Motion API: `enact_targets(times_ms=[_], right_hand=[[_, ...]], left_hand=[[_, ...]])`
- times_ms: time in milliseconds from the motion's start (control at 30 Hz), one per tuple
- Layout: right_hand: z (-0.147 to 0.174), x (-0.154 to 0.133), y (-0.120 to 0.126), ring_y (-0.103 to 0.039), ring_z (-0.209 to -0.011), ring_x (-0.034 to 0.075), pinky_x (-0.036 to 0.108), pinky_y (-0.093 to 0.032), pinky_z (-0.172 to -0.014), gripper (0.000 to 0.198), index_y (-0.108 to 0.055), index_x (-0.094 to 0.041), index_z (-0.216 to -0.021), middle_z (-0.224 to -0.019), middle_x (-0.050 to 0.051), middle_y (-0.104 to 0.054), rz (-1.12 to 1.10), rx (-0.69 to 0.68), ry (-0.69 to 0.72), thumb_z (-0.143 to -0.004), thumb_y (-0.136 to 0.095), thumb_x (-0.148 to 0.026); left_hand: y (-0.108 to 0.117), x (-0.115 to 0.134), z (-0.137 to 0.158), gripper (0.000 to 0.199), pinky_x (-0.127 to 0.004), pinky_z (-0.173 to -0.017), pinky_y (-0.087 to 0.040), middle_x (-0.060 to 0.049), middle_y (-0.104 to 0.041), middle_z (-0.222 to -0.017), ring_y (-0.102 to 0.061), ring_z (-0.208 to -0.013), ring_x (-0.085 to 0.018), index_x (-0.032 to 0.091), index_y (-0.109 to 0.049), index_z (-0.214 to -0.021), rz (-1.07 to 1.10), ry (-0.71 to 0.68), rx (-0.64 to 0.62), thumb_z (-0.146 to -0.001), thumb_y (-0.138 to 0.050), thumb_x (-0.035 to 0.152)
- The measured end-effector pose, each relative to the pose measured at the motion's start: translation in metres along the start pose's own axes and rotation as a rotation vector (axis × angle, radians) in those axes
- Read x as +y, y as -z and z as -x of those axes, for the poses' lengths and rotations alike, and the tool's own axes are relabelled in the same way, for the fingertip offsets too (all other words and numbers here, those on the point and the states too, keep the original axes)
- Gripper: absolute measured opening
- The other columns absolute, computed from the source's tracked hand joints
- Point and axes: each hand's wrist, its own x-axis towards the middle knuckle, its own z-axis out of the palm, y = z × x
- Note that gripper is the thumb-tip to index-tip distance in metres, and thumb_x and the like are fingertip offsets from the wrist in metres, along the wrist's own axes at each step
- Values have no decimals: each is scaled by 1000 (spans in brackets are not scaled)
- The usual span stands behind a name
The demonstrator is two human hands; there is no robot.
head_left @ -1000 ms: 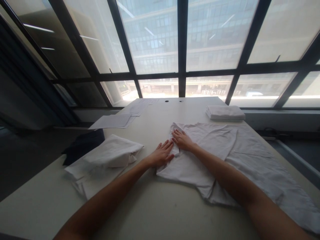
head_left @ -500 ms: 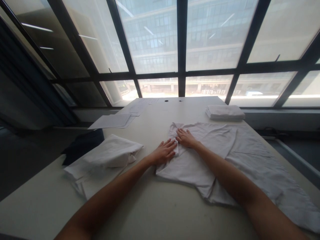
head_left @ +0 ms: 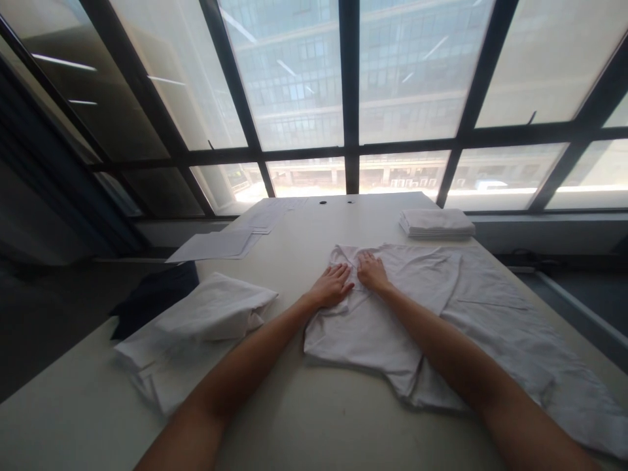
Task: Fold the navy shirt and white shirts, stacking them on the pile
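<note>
A white garment, apparently a shirt (head_left: pixel 367 333), lies spread over the right half of the white table (head_left: pixel 304 392), its near edge creased. Flat on its far left part rests my left hand (head_left: pixel 332 286), fingers stretched out. My right hand (head_left: pixel 371 270) presses on the cloth just to the right of it, fingers extended forward and fairly close together. A small gap separates the two hands. Neither hand grips anything that shows. The far end of the cloth, beyond the fingertips, has small wrinkles.
Left of my arms lies a loosely folded white cloth (head_left: pixel 210 311), with a dark cloth (head_left: pixel 154 297) behind it. Paper sheets (head_left: pixel 213 245) lie at the far left. A folded white stack (head_left: pixel 436 223) sits at the far right. Windows (head_left: pixel 304 78) rise beyond the table.
My left hand has slid a little right and forward onto the garment. My right hand has shifted slightly right. The view has tilted and moved a little.
</note>
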Motion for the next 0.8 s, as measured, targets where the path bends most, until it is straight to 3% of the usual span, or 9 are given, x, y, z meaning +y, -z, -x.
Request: enact_targets(times_ms=[233,567,800], right_hand=[[2,-5,0,-22,-153,31,58,-16,-121,58,-38,-9,-155,-164,20,-28,25,-89,60,-100,-30,-26],[21,-44,-2,-20,-153,32,58,-13,-121,58,-39,-11,-155,-165,20,-27,-36,-71,156,-104,-27,-36],[21,-45,1,-22,-152,32,58,-15,-120,57,-41,-12,-153,-164,20,-29,-35,-55,166,-105,-27,-38]], left_hand=[[6,4,8,66,-54,-122,-19,-17,-28,-165,-22,-154,-30,14,-29,-159,-14,26,-19,-106,-26,53],[11,1,52,65,-55,-121,-22,-18,-31,-163,-24,-153,-33,13,-32,-158,-56,115,19,-106,-28,52],[12,-1,50,62,-55,-121,-27,-17,-39,-160,-32,-150,-32,13,-41,-154,-11,120,73,-105,-32,49]])
